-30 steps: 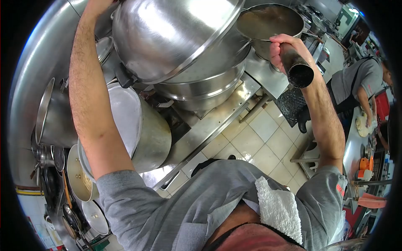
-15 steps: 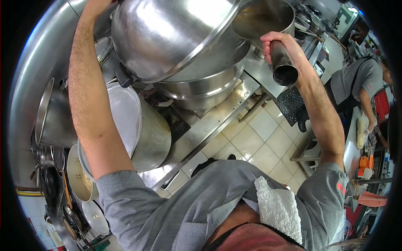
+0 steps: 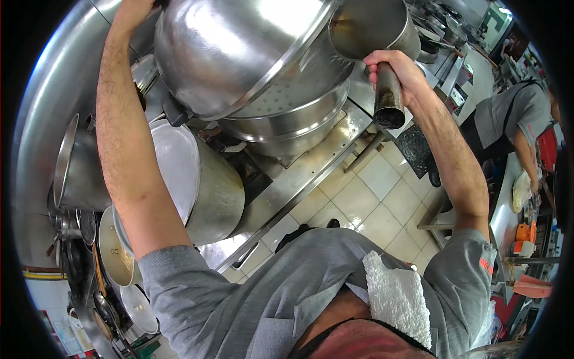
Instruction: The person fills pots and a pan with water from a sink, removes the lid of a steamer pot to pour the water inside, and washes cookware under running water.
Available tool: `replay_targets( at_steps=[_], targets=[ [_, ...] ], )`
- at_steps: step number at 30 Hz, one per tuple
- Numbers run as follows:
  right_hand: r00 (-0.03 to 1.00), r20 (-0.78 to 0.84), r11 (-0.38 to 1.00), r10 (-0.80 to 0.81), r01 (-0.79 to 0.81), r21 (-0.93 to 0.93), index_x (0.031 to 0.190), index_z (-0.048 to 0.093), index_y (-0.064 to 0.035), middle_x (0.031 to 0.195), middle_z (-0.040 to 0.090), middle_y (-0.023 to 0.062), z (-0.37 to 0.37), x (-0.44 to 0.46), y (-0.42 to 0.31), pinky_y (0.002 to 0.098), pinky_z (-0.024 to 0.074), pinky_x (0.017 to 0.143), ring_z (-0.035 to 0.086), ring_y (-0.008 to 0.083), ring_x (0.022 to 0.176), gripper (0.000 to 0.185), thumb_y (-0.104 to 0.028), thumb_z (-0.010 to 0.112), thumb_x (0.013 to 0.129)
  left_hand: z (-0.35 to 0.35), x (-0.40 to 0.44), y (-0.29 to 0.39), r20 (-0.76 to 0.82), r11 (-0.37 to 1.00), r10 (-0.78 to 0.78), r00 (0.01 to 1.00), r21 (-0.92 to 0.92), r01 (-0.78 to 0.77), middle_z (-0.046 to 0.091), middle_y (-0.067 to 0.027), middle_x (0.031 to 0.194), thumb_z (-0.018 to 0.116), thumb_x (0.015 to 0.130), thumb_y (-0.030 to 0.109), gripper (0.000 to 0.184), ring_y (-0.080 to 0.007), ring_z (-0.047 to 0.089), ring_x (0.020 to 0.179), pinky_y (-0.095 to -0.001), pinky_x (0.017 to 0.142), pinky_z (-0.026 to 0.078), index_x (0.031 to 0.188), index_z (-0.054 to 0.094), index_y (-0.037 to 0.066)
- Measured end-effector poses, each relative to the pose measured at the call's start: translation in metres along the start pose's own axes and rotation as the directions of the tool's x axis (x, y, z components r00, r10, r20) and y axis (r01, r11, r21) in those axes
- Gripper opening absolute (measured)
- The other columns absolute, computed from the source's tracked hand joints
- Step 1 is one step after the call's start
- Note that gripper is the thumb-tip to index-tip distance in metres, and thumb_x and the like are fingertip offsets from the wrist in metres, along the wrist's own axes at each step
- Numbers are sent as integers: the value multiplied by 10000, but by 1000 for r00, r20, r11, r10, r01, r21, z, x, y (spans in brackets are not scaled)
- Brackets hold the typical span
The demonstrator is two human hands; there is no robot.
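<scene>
My right hand is closed round the thick handle of a deep metal pan, tilted so its inside faces the big steamer. A large domed steel lid leans raised over the steamer pot, whose perforated inner surface shows below the lid's rim. My left hand is at the lid's upper left, by a dark handle; its fingers are mostly cut off by the frame's top edge.
A tall lidded pot stands left of the steamer. More pots and pans fill the left side. At right, a co-worker bends over a counter with dough on it. A tiled floor lies between.
My right hand has moved left and tipped the pan further toward the steamer; the brownish liquid seen in it earlier no longer shows. The lid has shifted slightly left. The co-worker's hands have moved.
</scene>
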State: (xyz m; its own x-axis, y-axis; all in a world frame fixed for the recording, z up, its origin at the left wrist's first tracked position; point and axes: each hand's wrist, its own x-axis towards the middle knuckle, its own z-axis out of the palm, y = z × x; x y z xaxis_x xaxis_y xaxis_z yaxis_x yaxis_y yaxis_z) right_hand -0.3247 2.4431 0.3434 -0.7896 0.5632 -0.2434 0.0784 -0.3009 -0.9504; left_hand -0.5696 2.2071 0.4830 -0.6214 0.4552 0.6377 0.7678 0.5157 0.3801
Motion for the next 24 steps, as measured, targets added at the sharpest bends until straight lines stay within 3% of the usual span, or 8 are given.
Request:
replay_targets(
  at_steps=[2, 4, 6, 9, 17, 19, 24],
  targets=[
    [1000, 3, 1000, -7, 7, -7, 648, 510, -58, 582, 490, 31, 0, 2, 2, 282, 440, 520, 511, 137, 520, 102, -43, 595, 701, -4, -11, 10, 8, 999, 43, 999, 24, -43, 625, -106, 1032, 531, 811, 277, 366, -209, 574, 940, -323, 852, 427, 1058, 606, 17],
    [998, 11, 996, -64, 65, -60, 712, 540, -52, 601, 521, 9, -1, 5, 7, 216, 431, 395, 510, 88, 451, 88, -94, 618, 718, -2, -5, 4, 19, 995, 84, 996, 49, -85, 626, -105, 1036, 532, 812, 281, 375, -205, 575, 944, -318, 857, 426, 1069, 602, 17],
    [998, 4, 995, -66, 66, -78, 713, 540, -49, 601, 515, 9, -1, 5, 9, 219, 430, 401, 508, 91, 457, 91, -94, 619, 712, 1, 14, -21, 50, 987, 158, 986, -41, -156, 628, -102, 1038, 535, 809, 279, 378, -201, 576, 946, -311, 856, 428, 1079, 599, 23],
    [997, -8, 988, -74, 72, -134, 709, 538, -44, 609, 503, 11, 0, 6, 11, 228, 427, 416, 501, 100, 465, 92, -91, 617, 700, 4, 15, -27, 24, 989, 118, 993, -89, -115, 632, -104, 1031, 535, 803, 272, 374, -198, 577, 948, -306, 857, 427, 1075, 603, 24],
    [990, 24, 951, -140, 141, -275, 811, 514, -16, 656, 492, 29, 0, 11, 24, 239, 420, 438, 495, 109, 499, 165, -74, 598, 681, 1, 18, -24, -3, 992, 122, 992, 28, -122, 640, -112, 1007, 551, 793, 255, 365, -198, 588, 926, -314, 842, 436, 1052, 611, 4],
    [980, -16, 934, -200, 186, -305, 819, 475, 49, 674, 509, 95, 3, 10, 27, 324, 422, 438, 511, 172, 503, 216, -5, 597, 650, 1, 22, -29, 5, 989, 139, 990, 44, -139, 641, -112, 1001, 553, 791, 254, 365, -198, 589, 917, -318, 834, 440, 1048, 611, 1],
    [950, 40, 860, -311, 299, -414, 918, 438, 59, 678, 514, 101, -4, 29, 51, 318, 425, 446, 519, 166, 513, 313, 9, 588, 648, 4, 24, -30, 23, 983, 184, 983, 22, -185, 645, -98, 961, 563, 790, 243, 343, -185, 588, 879, -313, 805, 450, 1027, 616, 1]
  ],
)
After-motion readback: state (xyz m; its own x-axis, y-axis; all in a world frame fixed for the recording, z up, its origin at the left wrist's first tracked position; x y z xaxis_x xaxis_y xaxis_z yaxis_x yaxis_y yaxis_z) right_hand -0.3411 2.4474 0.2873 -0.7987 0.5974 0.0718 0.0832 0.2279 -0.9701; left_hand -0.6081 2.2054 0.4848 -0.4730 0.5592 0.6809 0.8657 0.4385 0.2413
